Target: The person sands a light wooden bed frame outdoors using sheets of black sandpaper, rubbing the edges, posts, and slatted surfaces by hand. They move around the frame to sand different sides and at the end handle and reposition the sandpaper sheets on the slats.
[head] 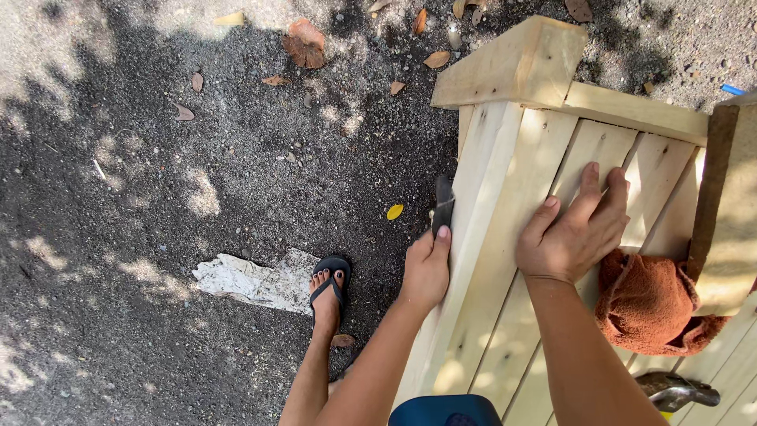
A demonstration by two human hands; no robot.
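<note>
Left grip [426,268] pinching dark sandpaper [442,203] against pale wooden frame [505,213] edge, right hand [574,230] flat, unclenched on slats.

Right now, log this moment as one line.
left hand: presses dark sanding piece on wooden frame edge | right hand: flat on slats

outdoors, dark gritty gravel ground [158,237] w/ dappled sun + leaf shade. dry brown fallen leaves [304,43] scattered up top, small yellow leaf [394,211] nr centre, crumpled whitish paper scrap [256,282] lying flat on the grit.
</note>
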